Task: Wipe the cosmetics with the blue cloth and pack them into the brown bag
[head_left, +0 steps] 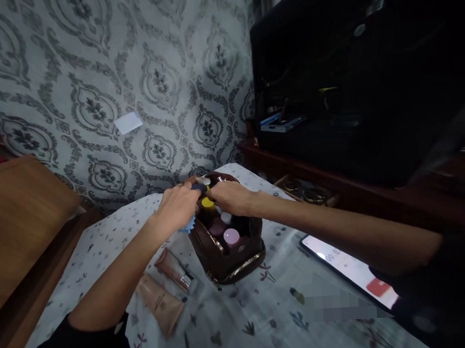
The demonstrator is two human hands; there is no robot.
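Note:
A brown zippered bag (pixel 238 265) stands unzipped on the printed cloth, with several bottles inside. Among them show a yellow cap (pixel 208 202) and a pale pink round lid (pixel 231 237). My left hand (pixel 181 202) is at the bag's left rim, fingers curled over something dark blue. A light blue frilly-edged piece (pixel 188 225) pokes out beneath that hand. Over the bag's far part, my right hand (pixel 232 196) is closed, its fingertips low among the contents; what they grip is hidden. A small silvery item (pixel 203 181) shows between both hands.
Left of the bag lie two cosmetic tubes, a tan tube (pixel 160 304) and a rose tube with silver cap (pixel 174 271). A phone (pixel 349 272) lies under my right forearm. A wooden box (pixel 23 223) borders the left; a dark screen (pixel 349 83) stands right.

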